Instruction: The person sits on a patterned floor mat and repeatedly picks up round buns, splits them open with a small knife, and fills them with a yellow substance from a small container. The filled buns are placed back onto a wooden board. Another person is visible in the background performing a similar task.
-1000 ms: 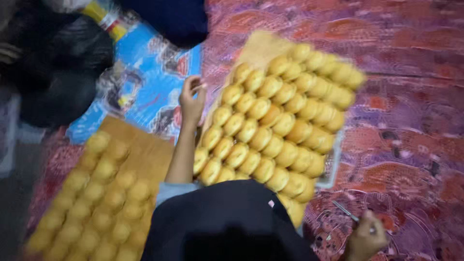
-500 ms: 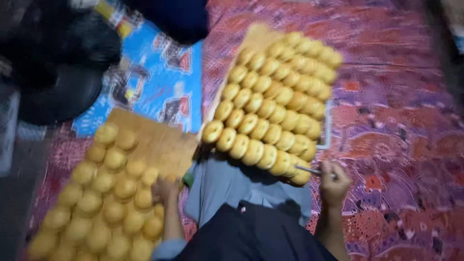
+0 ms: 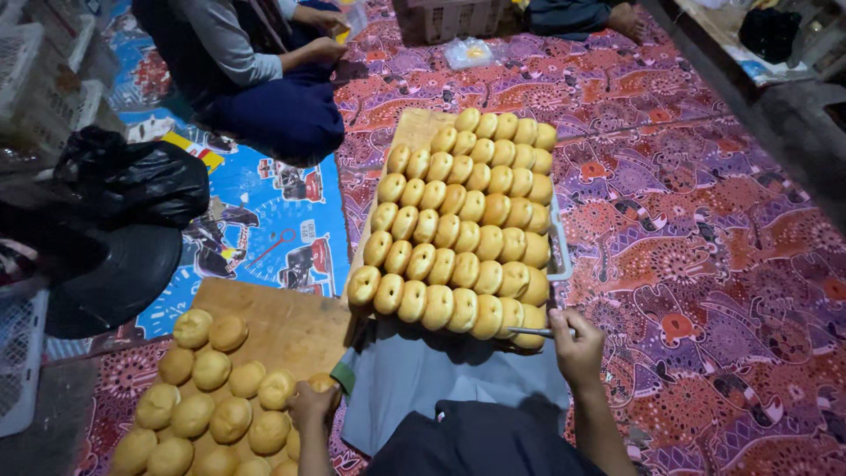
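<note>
- On the patterned red and purple floor mat (image 3: 705,264), the person is sitting with a tray (image 3: 559,251) of golden buns in front and a wooden board (image 3: 291,322) to the left.
- The right hand (image 3: 577,344) is closing around a thin metal tool (image 3: 533,331), whose tip is lying just beside the nearest row of ring-shaped buns (image 3: 458,229) at the tray's near edge.
- The left hand (image 3: 313,405) is gripping one round bun (image 3: 322,382) at the near right corner of the wooden board, close to a small green object (image 3: 344,377) (what it is cannot be told).
- More round buns (image 3: 207,401) are lying in loose rows across the board's left part.
- A grey cloth (image 3: 423,379) is spreading between the board and the tray, over the person's lap.
- Beyond the board, a blue printed mat (image 3: 264,220) is lying by a black bag (image 3: 132,181).
- At the far side another person (image 3: 256,70) is sitting in dark trousers, hands near a small clear packet.
</note>
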